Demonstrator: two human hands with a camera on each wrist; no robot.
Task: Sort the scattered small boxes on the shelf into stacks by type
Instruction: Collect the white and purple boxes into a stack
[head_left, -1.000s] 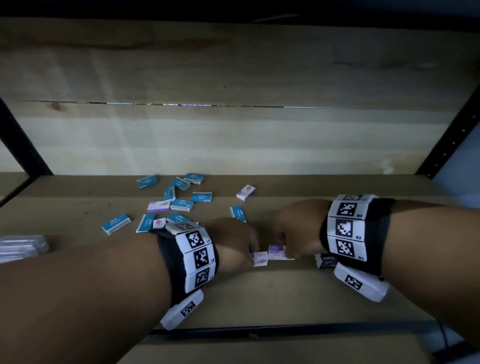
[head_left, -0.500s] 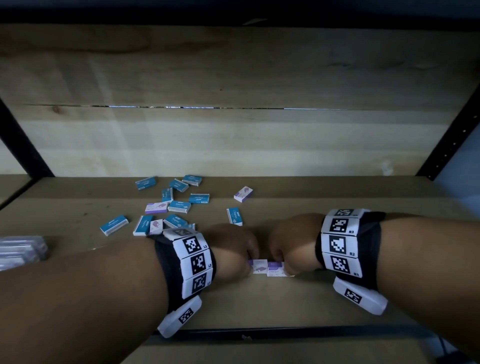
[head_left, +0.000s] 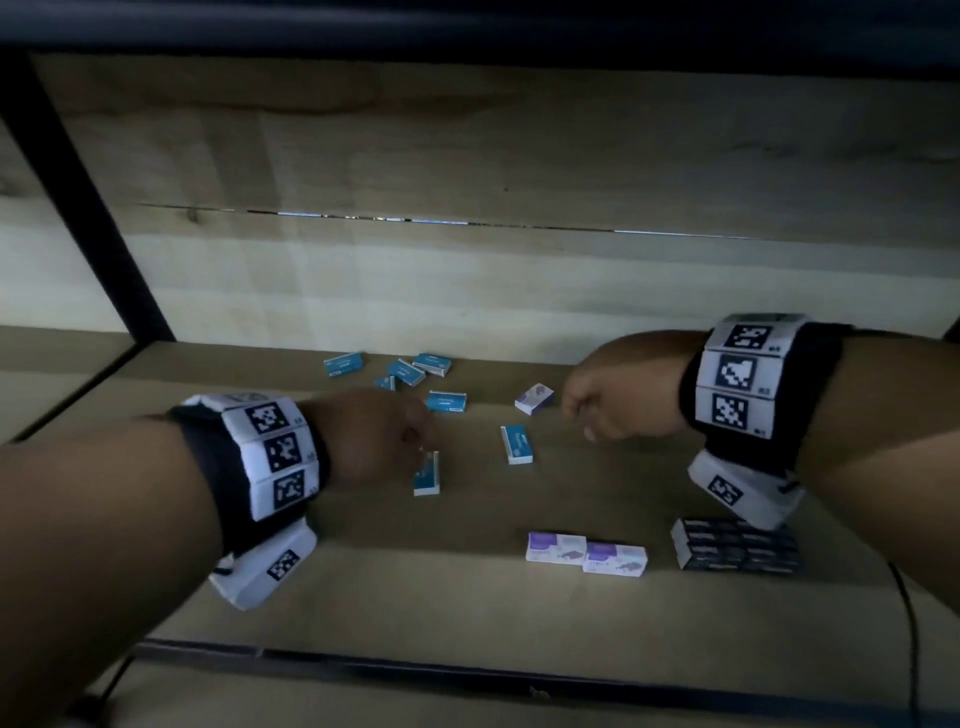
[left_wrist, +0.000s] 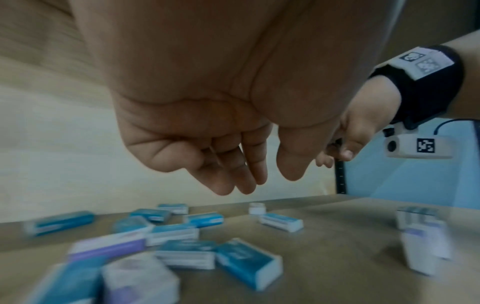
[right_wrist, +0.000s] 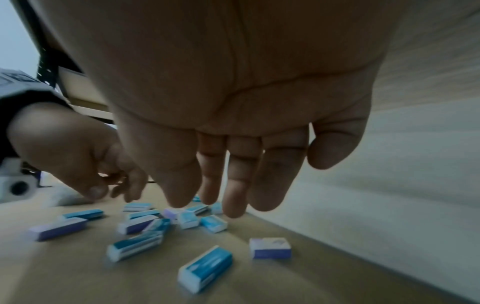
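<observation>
Several small blue boxes (head_left: 447, 401) lie scattered at the back of the wooden shelf (head_left: 415, 597). Among them is one purple-and-white box (head_left: 534, 399). Two purple-and-white boxes (head_left: 584, 552) sit side by side near the front. My left hand (head_left: 415, 441) hovers over the pile next to a blue box standing on edge (head_left: 427, 473). In the left wrist view its fingers (left_wrist: 233, 185) hang relaxed and hold nothing. My right hand (head_left: 576, 415) is just right of the lone purple box (right_wrist: 270, 247), fingers (right_wrist: 233, 205) loosely extended and empty.
A block of dark boxes (head_left: 737, 545) stands at the front right, under my right wrist. Black shelf posts (head_left: 88, 208) frame the left side and a black rail (head_left: 467, 670) marks the front edge. The wooden back wall (head_left: 467, 291) lies close behind the pile.
Both hands have left the two purple boxes at the front and moved back toward the scattered pile, the left going left and the right going right. They now hold nothing.
</observation>
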